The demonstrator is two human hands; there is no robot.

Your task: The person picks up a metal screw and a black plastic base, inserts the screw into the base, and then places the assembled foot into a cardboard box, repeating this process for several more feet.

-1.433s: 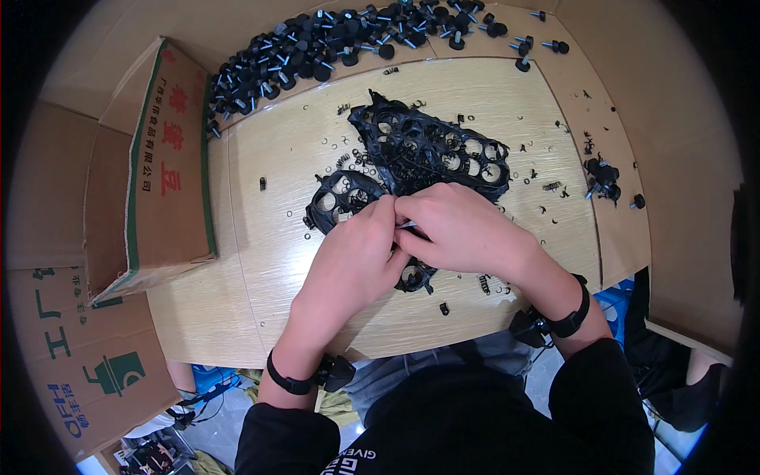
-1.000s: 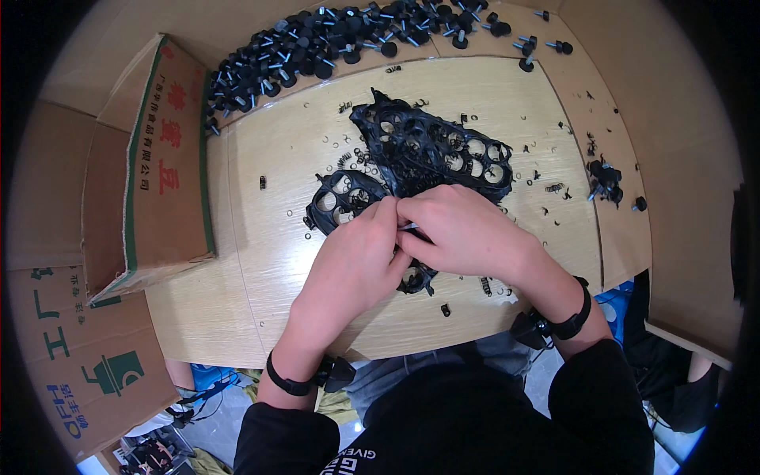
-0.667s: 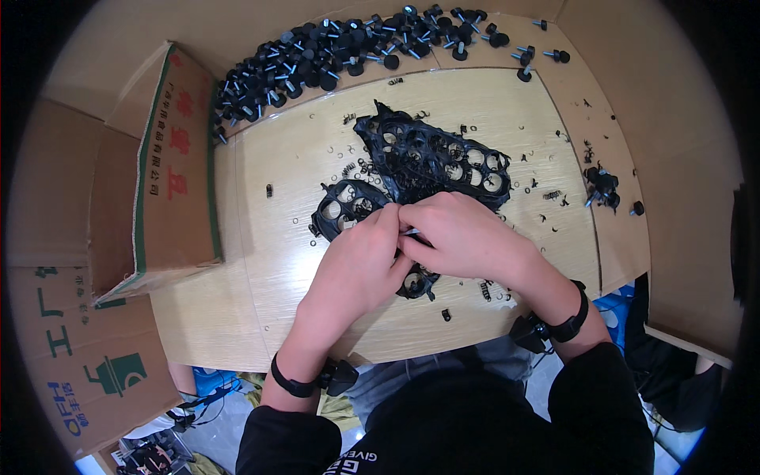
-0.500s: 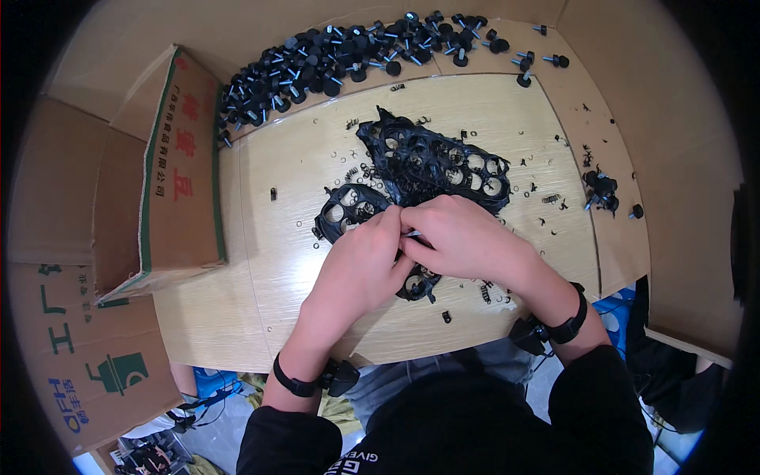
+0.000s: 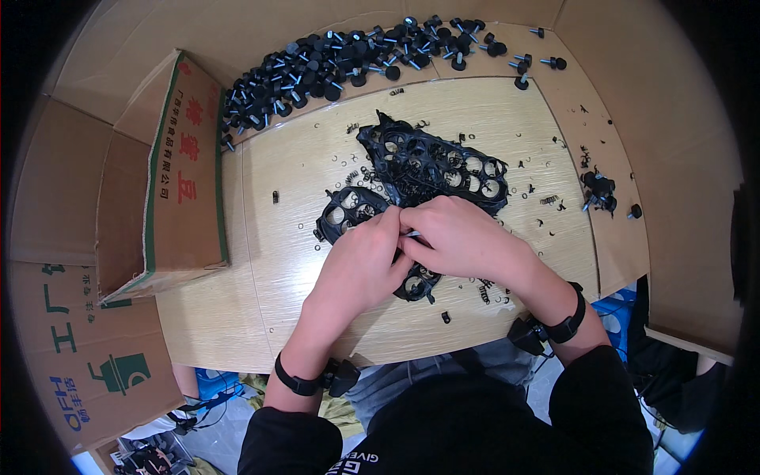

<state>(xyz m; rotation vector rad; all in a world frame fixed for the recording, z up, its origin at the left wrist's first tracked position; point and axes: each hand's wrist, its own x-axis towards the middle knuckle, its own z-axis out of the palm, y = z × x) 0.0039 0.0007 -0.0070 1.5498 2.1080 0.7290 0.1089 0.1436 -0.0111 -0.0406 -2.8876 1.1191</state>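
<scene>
My left hand and my right hand meet at the middle of the table, fingertips pressed together in a pinch. A small silvery bit shows between the right thumb and forefinger; the fingers hide the rest of it. Under and around the hands lies black rubbery sheet full of round holes: a large crumpled piece beyond them, a smaller part by the left fingers, and another part below the right thumb. Whether these parts join beneath my hands is hidden.
Many black round-headed screws are heaped along the far edge, with a small cluster at the right. Black rings and curled scraps dot the table. An open cardboard box stands at the left; cardboard walls surround the table.
</scene>
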